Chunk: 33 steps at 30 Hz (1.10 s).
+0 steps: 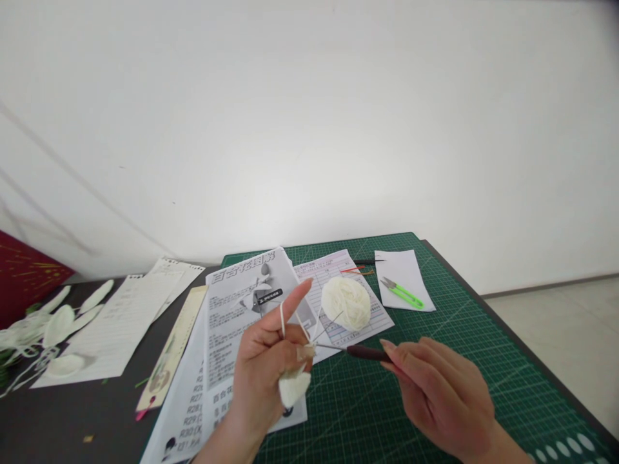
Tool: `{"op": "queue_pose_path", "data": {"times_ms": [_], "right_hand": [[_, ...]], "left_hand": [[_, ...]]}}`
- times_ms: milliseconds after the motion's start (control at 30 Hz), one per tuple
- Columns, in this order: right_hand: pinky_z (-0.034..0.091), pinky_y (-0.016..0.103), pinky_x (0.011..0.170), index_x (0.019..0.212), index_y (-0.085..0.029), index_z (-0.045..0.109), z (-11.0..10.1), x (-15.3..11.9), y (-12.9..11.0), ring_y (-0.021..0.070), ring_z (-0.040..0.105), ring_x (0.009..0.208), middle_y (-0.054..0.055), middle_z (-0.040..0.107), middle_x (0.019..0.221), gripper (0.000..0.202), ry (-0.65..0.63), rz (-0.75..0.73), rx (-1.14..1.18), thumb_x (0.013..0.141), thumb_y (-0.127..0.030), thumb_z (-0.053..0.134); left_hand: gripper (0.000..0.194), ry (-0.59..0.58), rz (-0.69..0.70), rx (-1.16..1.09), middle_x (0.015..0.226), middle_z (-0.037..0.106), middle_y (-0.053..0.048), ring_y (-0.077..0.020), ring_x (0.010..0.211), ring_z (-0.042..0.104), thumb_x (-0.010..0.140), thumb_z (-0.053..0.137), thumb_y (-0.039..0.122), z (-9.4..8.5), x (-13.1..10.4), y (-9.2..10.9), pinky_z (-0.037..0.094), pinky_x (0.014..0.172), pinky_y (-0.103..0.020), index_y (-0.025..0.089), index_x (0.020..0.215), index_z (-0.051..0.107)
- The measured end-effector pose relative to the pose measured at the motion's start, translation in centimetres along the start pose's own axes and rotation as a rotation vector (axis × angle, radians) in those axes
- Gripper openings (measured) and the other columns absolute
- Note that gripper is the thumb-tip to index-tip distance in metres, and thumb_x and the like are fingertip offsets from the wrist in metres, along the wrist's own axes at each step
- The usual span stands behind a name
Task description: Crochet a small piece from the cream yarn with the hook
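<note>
At lower centre, the left hand pinches white crochet while the right hand grips a dark-handled hook, apparently mid-stitch, calling next for taut yarn.

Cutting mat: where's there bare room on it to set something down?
The green mat shows bare between the white sheet under the snips and the right hand, and below the dark-handled hook, between the hands. Farther left it is crowded: printed sheets, yarn ball and left hand.
</note>
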State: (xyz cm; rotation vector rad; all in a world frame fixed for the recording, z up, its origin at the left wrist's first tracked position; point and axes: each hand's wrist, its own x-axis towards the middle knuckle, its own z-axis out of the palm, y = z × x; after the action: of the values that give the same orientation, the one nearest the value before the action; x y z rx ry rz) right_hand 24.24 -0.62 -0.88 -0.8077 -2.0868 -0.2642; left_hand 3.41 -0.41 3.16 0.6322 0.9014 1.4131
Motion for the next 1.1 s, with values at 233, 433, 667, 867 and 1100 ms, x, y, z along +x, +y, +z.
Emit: {"op": "queue_pose_path", "data": {"times_ms": [233, 433, 667, 867, 1100], "right_hand": [[0.043, 0.025, 0.048, 0.098, -0.015, 0.06, 0.0, 0.4, -0.7, 0.0132, 0.059, 0.05, 0.002, 0.068, 0.063, 0.011, -0.044, 0.141, 0.151, 0.089, -0.012, 0.054], [0.033, 0.021, 0.043, 0.071, -0.02, 0.057, -0.7, 1.4, -0.3, 0.0101, 0.043, 0.045, -0.006, 0.047, 0.052, 0.028, -0.437, 0.728, 0.615, 0.093, -0.033, 0.047], [0.036, 0.021, 0.047, 0.076, -0.02, 0.06, -0.8, 1.3, 0.1, 0.0102, 0.048, 0.049, -0.004, 0.055, 0.057, 0.02, -0.359, 0.659, 0.582, 0.092, -0.026, 0.05], [0.041, 0.025, 0.054, 0.101, -0.014, 0.06, 0.0, 0.3, 0.4, 0.0142, 0.055, 0.057, 0.004, 0.067, 0.068, 0.018, -0.059, 0.154, 0.27, 0.086, -0.005, 0.056], [0.038, 0.024, 0.052, 0.089, -0.017, 0.06, -0.3, 0.4, 0.1, 0.0127, 0.055, 0.053, 0.0, 0.062, 0.062, 0.007, -0.179, 0.285, 0.33, 0.09, -0.017, 0.053]], "left_hand": [[0.059, -0.029, -0.053, -0.027, 0.036, 0.053, 0.005, -0.005, 0.033, 0.034, 0.052, 0.063, 0.004, -0.6, 0.8, -0.3, 0.027, 0.033, -0.014, 0.023, 0.107, 0.074], [0.059, -0.039, -0.037, -0.031, 0.036, 0.051, 0.007, -0.0034, 0.031, 0.034, 0.052, 0.066, 0.001, -0.5, 1.0, -0.3, 0.03, 0.034, -0.013, 0.024, 0.105, 0.075], [0.06, -0.04, -0.061, -0.013, 0.038, 0.054, 0.006, -0.0032, 0.032, 0.036, 0.052, 0.063, -0.001, -0.6, 1.0, -0.5, 0.029, 0.034, -0.012, 0.023, 0.105, 0.075], [0.059, -0.055, -0.088, -0.038, 0.035, 0.054, 0.006, -0.0049, 0.03, 0.037, 0.051, 0.062, 0.002, -0.8, 1.2, -0.7, 0.027, 0.032, -0.013, 0.023, 0.104, 0.075], [0.06, -0.065, -0.081, -0.058, 0.035, 0.054, 0.005, -0.0048, 0.031, 0.034, 0.05, 0.059, 0.001, -0.8, 1.3, -0.5, 0.027, 0.033, -0.015, 0.02, 0.104, 0.076]]}}
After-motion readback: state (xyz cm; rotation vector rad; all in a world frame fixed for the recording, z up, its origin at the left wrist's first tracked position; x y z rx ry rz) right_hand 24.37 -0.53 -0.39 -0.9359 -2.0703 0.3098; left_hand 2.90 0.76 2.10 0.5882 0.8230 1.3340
